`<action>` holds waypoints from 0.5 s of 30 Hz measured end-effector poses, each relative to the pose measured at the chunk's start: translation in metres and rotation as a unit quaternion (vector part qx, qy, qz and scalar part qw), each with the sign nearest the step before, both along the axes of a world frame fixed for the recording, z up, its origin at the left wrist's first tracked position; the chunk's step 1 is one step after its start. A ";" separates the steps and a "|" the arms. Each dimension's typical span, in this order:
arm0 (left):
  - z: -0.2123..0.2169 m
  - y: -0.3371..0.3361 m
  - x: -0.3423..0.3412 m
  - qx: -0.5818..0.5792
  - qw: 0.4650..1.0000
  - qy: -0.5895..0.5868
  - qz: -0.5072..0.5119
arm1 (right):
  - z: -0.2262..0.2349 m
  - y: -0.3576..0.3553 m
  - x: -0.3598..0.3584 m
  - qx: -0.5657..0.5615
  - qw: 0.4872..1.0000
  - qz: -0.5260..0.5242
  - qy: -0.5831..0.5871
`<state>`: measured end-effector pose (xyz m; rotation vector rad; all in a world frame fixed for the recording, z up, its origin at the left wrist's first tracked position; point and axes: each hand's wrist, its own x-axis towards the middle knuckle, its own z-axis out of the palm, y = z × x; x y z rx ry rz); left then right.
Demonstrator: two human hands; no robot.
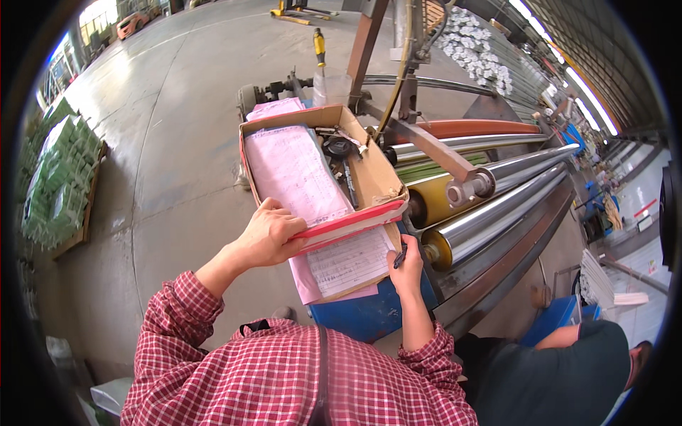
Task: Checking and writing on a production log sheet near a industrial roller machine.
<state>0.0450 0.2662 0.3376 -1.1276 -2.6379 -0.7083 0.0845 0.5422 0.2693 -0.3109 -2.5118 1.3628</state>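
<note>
A shallow cardboard box (374, 174) with a red-edged near side lies before me. Inside it are pink written sheets (295, 170), a black tape measure (337, 147) and a dark pen (350, 186). My left hand (272, 231) is closed on the box's near left edge. Partly under the box, a pad of written forms (348, 264) rests on a blue surface (380, 312), with pink paper sticking out below it. In my right hand (408, 273) is a black pen (401, 255), gripped beside the pad's right edge.
Right of the box runs a machine with long metal rollers (490, 206) and a brown steel arm (433, 149). A yellow-handled screwdriver (320, 48) stands upright beyond the box. Another person (561, 376) is bent low at the lower right. Wrapped green bundles (64, 177) sit on a pallet at left.
</note>
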 end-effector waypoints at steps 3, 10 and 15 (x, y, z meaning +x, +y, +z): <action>-0.005 0.002 -0.001 0.010 1.000 0.018 -0.021 | -0.006 0.005 0.008 0.066 0.996 0.038 0.041; -0.001 -0.002 0.000 0.003 1.000 0.017 -0.016 | 0.021 -0.003 0.027 0.298 0.954 0.024 0.011; -0.002 -0.006 -0.004 -0.020 0.999 0.012 -0.026 | 0.025 0.002 0.039 0.325 0.898 0.273 0.112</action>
